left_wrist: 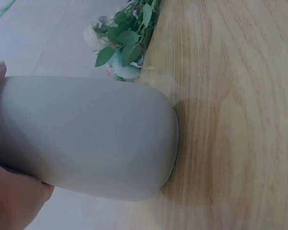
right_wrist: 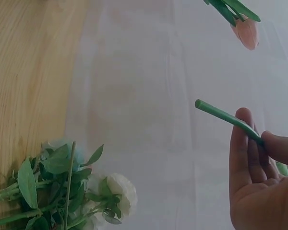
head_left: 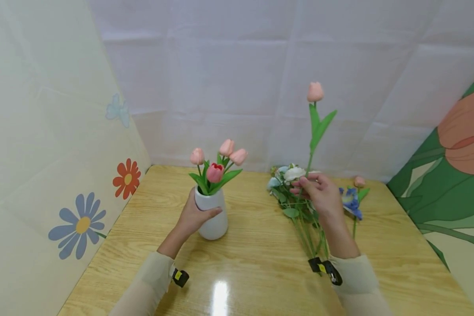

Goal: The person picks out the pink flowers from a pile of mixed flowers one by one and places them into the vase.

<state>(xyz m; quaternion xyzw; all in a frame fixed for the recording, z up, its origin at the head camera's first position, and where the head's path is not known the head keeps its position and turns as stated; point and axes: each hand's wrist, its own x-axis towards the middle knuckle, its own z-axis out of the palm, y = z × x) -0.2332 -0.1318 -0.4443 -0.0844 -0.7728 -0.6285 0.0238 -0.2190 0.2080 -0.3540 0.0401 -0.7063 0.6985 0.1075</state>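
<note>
My left hand (head_left: 192, 214) grips the side of a white vase (head_left: 213, 224) that stands upright on the table. Several tulips rise from the vase, pale pink ones at the back and a deeper pink tulip (head_left: 215, 173) in front. In the left wrist view the vase body (left_wrist: 96, 136) fills much of the picture. To the right, my right hand (head_left: 324, 197) pinches the stem of a pale pink tulip (head_left: 315, 92) between thumb and fingers and holds it upright above the table. The right wrist view shows the cut lower end of its stem (right_wrist: 218, 113) sticking out past the fingers.
A bunch of white and pale blue flowers (head_left: 294, 174) with green leaves lies beneath my right hand. Beyond it lie a blue flower (head_left: 351, 202) and another pink tulip (head_left: 359, 181). Cloth backdrops with printed flowers border the wooden table (head_left: 256, 263).
</note>
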